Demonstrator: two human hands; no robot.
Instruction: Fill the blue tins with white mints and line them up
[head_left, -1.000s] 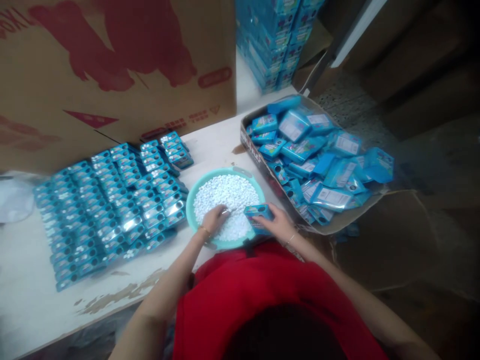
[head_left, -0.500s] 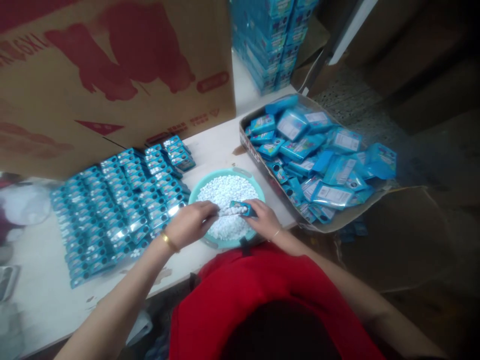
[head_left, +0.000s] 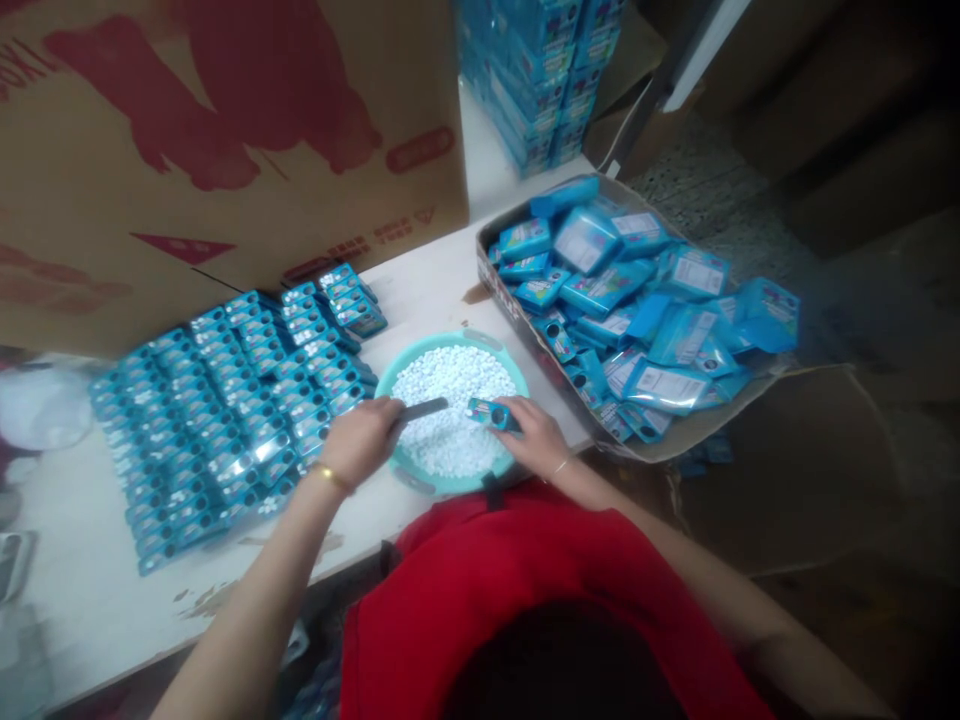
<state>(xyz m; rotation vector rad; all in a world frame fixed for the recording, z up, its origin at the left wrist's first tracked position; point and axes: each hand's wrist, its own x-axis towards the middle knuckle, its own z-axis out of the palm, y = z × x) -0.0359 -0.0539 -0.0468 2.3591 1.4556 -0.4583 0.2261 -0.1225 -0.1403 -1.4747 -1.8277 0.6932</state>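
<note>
My left hand (head_left: 367, 437) is closed on one end of a narrow dark strip (head_left: 424, 408), whose free end points right over a turquoise basin (head_left: 390, 372). Small white pellets (head_left: 454, 375) fill the basin. Over its right side, my right hand (head_left: 534, 437) grips a small blue box (head_left: 491, 412) between thumb and fingers. A dark round opening shows on the box. A short gap separates the strip's tip from the box.
Rows of small blue boxes (head_left: 240, 400) stand left of the basin, before a large carton (head_left: 300, 130). To the right, a cardboard tray (head_left: 517, 325) holds a heap of blue packets (head_left: 607, 290). Stacked blue packs (head_left: 536, 90) rise at the back of the white table (head_left: 420, 285).
My left hand has drawn back left, taking the strip away from the box. Pellets lay along the strip by the box earlier; now the strip looks bare. The right hand stays nearly in place.
</note>
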